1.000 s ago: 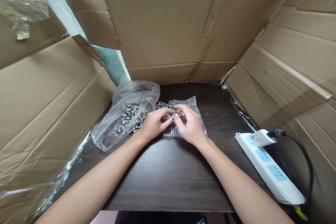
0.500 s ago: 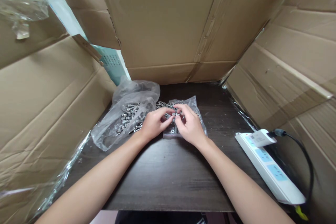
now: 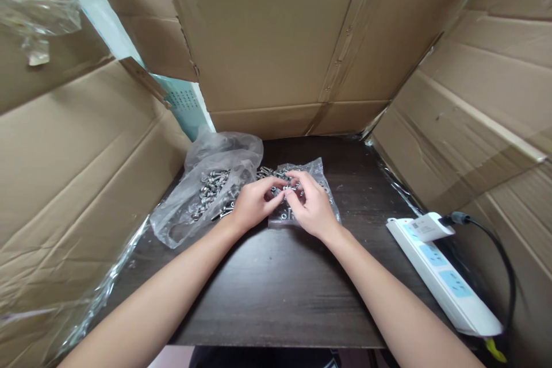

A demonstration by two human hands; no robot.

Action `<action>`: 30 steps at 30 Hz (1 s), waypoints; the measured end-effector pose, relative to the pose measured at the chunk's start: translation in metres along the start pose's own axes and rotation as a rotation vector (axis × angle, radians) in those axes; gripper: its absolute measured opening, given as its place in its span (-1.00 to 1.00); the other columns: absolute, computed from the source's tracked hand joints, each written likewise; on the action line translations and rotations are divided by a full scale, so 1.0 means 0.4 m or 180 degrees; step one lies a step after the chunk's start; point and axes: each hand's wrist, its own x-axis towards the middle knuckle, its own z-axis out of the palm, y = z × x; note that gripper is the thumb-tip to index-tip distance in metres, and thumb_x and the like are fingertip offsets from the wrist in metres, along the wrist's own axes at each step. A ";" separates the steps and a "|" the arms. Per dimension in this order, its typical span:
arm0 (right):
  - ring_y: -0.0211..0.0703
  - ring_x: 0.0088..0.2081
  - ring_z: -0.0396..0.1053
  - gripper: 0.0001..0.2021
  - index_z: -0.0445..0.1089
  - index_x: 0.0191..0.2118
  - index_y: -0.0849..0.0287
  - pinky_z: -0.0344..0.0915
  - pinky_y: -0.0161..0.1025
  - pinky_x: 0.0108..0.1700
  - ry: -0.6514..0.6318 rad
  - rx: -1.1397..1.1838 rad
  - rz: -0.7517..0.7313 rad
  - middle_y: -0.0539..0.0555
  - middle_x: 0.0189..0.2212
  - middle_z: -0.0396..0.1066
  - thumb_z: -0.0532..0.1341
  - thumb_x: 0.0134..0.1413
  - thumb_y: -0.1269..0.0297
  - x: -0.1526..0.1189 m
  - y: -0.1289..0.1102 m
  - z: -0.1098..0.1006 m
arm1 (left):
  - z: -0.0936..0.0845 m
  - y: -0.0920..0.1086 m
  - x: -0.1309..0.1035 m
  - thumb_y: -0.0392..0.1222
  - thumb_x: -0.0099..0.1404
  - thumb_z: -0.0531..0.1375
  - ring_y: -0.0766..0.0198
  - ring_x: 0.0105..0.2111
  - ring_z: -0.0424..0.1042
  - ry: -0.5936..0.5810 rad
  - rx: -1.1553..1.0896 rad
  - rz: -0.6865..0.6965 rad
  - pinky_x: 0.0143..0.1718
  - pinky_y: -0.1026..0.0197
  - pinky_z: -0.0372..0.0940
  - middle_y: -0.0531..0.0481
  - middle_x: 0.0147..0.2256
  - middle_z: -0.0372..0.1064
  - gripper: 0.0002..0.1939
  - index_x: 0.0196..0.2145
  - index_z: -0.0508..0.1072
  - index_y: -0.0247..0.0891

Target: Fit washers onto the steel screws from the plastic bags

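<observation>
My left hand [image 3: 257, 200] and my right hand [image 3: 311, 204] meet fingertip to fingertip over a clear plastic bag [image 3: 317, 168]. Between them is a small metal bolt [image 3: 290, 188], pinched by the thumb and fingers of each hand. Whether a nut sits on it is too small to tell. Loose bolts and nuts lie on the plastic under and behind my hands. Left of my left hand, a larger translucent bag [image 3: 172, 215] lies open with a pile of metal bolts [image 3: 213, 184] in it.
A white power strip [image 3: 448, 279] with a plugged-in adapter and black cable [image 3: 502, 247] lies at the right of the dark table [image 3: 276, 293]. Cardboard walls [image 3: 276, 34] stand at the back and both sides.
The fingers of my right hand have shifted slightly around the bolt, and its thumb sits a little higher. Both arms are in nearly the same place.
</observation>
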 end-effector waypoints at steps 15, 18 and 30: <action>-0.14 -0.41 0.43 -0.73 0.41 0.04 0.12 0.36 -0.18 -0.33 -0.0009 -0.0009 0.0146 0.06 -0.29 0.50 0.14 0.29 0.22 0.003 -0.001 -0.001 | 0.000 0.003 0.002 -0.28 0.38 0.23 0.37 -0.46 0.50 -0.0044 0.0009 0.0006 -0.37 0.34 0.39 0.01 -0.23 0.61 -0.83 -0.09 0.55 -0.23; -0.13 -0.32 0.45 -0.66 0.39 0.08 0.11 0.36 -0.21 -0.34 0.0051 0.0001 -0.0042 0.12 -0.11 0.49 0.20 0.18 0.31 0.003 0.000 0.000 | -0.001 0.003 0.003 -0.27 0.38 0.23 0.36 -0.45 0.51 -0.0011 -0.0001 -0.0023 -0.37 0.33 0.40 -0.01 -0.19 0.62 -0.82 -0.07 0.55 -0.23; -0.14 -0.40 0.43 -0.70 0.41 0.05 0.11 0.33 -0.22 -0.34 0.0064 -0.0047 -0.0013 0.06 -0.27 0.52 0.16 0.22 0.32 0.003 -0.001 -0.001 | -0.001 0.004 0.003 -0.26 0.40 0.22 0.34 -0.45 0.52 0.0015 0.0033 -0.0018 -0.34 0.32 0.42 -0.02 -0.20 0.62 -0.83 -0.08 0.56 -0.23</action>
